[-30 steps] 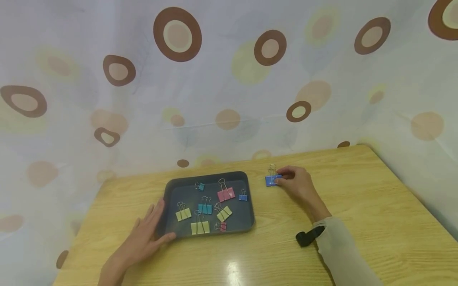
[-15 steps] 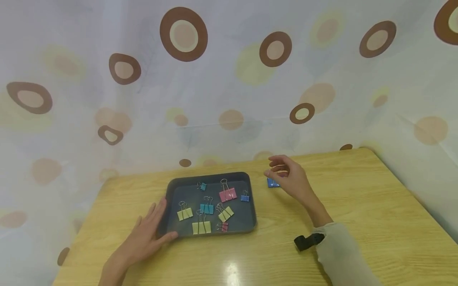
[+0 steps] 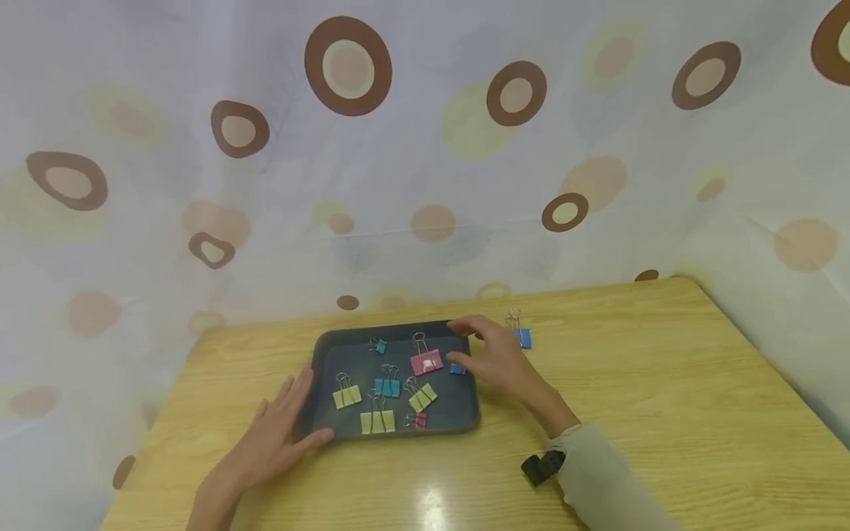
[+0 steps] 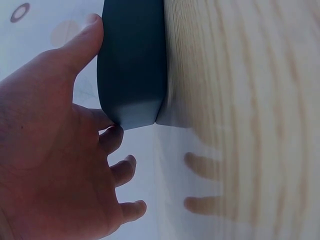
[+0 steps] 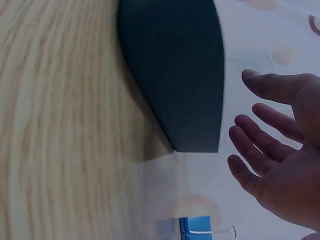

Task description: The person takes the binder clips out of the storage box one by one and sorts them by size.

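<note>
A dark tray (image 3: pixel 332 424) on the wooden table holds several binder clips. My left hand (image 3: pixel 268 435) rests with extended fingers along the tray's left side, thumb at the front rim. Over the tray's right rim hovers my right hand (image 3: pixel 498 354), fingers loosely bent, nothing between them. Beneath its thumb, a small blue binder clip (image 3: pixel 457 369) is partly covered. Just left of that lies a large pink binder clip (image 3: pixel 426 362). Outside the tray, behind the right hand, a larger blue binder clip (image 3: pixel 524 338) stands on the table; the right wrist view also shows this blue clip (image 5: pixel 197 228).
Also in the tray are yellow clips such as this one (image 3: pixel 378 422), a teal clip (image 3: pixel 387 387), a tiny teal clip (image 3: pixel 381 346) and a small pink clip (image 3: pixel 420 421). A patterned curtain (image 3: pixel 398 147) hangs behind the table (image 3: pixel 631 383).
My right hand has let go of the large blue binder clip on the table and moved left over the tray's right edge. The left hand has stayed at the tray.
</note>
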`<state>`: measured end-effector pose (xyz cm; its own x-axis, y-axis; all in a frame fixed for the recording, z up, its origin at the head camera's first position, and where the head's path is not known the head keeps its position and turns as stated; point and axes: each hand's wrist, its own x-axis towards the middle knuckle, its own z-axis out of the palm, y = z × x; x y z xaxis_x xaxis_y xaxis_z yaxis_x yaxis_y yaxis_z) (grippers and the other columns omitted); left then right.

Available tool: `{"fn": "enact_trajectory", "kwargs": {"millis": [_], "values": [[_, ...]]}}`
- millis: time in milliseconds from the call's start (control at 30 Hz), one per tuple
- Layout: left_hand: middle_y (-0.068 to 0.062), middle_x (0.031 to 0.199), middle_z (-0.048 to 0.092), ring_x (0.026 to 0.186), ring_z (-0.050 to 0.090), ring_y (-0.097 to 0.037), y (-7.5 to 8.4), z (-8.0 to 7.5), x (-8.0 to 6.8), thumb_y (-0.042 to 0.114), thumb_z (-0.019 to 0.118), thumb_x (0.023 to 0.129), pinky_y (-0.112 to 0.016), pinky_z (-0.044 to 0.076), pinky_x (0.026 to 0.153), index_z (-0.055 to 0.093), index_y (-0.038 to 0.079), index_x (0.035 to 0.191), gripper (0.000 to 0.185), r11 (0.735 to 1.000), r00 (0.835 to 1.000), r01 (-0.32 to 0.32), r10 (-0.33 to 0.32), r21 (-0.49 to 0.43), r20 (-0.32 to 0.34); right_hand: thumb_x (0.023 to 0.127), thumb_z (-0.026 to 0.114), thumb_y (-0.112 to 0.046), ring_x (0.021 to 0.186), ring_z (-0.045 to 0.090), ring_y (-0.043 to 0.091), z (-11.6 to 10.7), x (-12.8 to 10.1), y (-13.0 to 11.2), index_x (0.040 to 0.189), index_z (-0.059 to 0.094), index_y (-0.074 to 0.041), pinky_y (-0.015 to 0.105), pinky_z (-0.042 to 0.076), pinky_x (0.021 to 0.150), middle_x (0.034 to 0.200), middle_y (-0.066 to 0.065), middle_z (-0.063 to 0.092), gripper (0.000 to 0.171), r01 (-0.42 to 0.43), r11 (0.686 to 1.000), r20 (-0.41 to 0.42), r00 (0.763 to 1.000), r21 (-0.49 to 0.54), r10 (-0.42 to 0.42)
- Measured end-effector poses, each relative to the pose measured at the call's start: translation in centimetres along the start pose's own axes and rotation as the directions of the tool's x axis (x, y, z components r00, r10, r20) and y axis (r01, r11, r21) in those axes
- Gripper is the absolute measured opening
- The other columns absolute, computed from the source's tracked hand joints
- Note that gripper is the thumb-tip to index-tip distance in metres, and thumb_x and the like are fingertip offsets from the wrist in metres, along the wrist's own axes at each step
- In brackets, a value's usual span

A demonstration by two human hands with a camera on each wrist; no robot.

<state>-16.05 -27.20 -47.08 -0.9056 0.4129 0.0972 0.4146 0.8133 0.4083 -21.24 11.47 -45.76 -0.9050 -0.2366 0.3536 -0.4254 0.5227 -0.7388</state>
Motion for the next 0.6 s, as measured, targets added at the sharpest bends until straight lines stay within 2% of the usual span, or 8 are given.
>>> {"fn": "enact_trajectory", "kwargs": {"millis": [133, 300, 467, 600], "values": [[-0.02, 0.168, 0.018, 0.15, 0.018, -0.052, -0.1, 0.0, -0.1, 0.053, 0.066, 0.096, -0.082, 0.013, 0.108, 0.017, 0.004, 0.164, 0.098, 1.0, 1.0, 0.003, -0.003, 0.001, 0.001, 0.085, 0.085, -0.009, 0.119, 0.063, 0.034, 1.2, 0.5, -0.1, 0.129, 0.066, -0.001, 0.052, 0.05, 0.103, 0.127, 0.014, 0.068, 0.048, 0.011, 0.998, 0.039, 0.999, -0.069, -0.008], [-0.02, 0.168, 0.018, 0.15, 0.018, -0.051, -0.1, 0.0, 0.0, 0.054, 0.066, 0.096, -0.082, 0.013, 0.109, 0.017, 0.003, 0.164, 0.098, 1.0, 1.0, 0.001, -0.001, 0.004, 0.0, 0.088, 0.083, -0.013, 0.126, 0.059, 0.035, 2.3, 1.2, 0.1, 0.131, 0.066, -0.002, 0.051, 0.048, 0.106, 0.131, 0.015, 0.066, 0.048, -0.027, 0.994, 0.111, 0.993, -0.109, 0.039], [-0.019, 0.168, 0.019, 0.151, 0.018, -0.049, -0.1, 0.0, 0.0, 0.055, 0.066, 0.096, -0.081, 0.013, 0.11, 0.017, 0.004, 0.164, 0.098, 1.0, 1.0, 0.007, -0.007, 0.007, 0.005, 0.088, 0.084, -0.016, 0.126, 0.059, 0.034, 3.4, 1.7, 0.2, 0.131, 0.065, 0.0, 0.048, 0.048, 0.107, 0.13, 0.016, 0.066, 0.05, -0.052, 0.99, 0.144, 0.987, -0.129, 0.07], [-0.019, 0.168, 0.018, 0.152, 0.017, -0.049, -0.1, 0.0, 0.0, 0.055, 0.066, 0.096, -0.081, 0.013, 0.11, 0.017, 0.003, 0.164, 0.099, 1.0, 1.0, 0.012, -0.012, -0.004, 0.009, 0.087, 0.084, -0.016, 0.122, 0.061, 0.034, 4.0, 1.8, 0.0, 0.129, 0.066, 0.0, 0.051, 0.049, 0.105, 0.128, 0.016, 0.067, 0.048, -0.055, 0.984, 0.16, 0.984, -0.167, 0.083]]}}
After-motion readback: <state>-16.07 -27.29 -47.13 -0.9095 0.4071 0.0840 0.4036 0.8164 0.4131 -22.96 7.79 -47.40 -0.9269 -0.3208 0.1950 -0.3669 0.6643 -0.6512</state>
